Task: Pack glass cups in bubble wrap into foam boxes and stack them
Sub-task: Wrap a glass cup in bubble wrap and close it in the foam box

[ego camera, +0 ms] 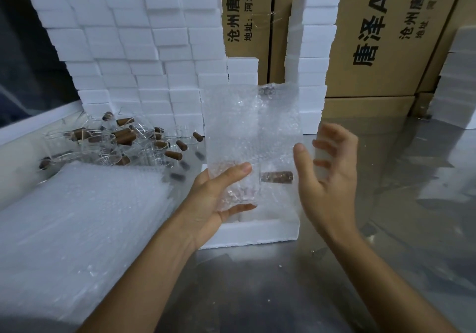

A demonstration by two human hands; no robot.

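My left hand (219, 193) grips a glass cup (242, 191) through the bottom of an upright bubble wrap bag (252, 131). The cup's brown handle (277, 177) shows through the wrap, pointing right. My right hand (327, 173) hovers just right of the bag with fingers spread and relaxed, holding nothing. Directly below the bag an open white foam box (257, 231) lies on the metal table. Several loose glass cups with brown handles (121, 143) are heaped at the left.
A stack of flat bubble wrap bags (77, 224) lies at the near left. Stacked white foam boxes (134, 54) form a wall behind, with a narrower column (313, 49) to the right and another stack (456, 88) at far right. Printed cardboard cartons (373, 36) stand behind.
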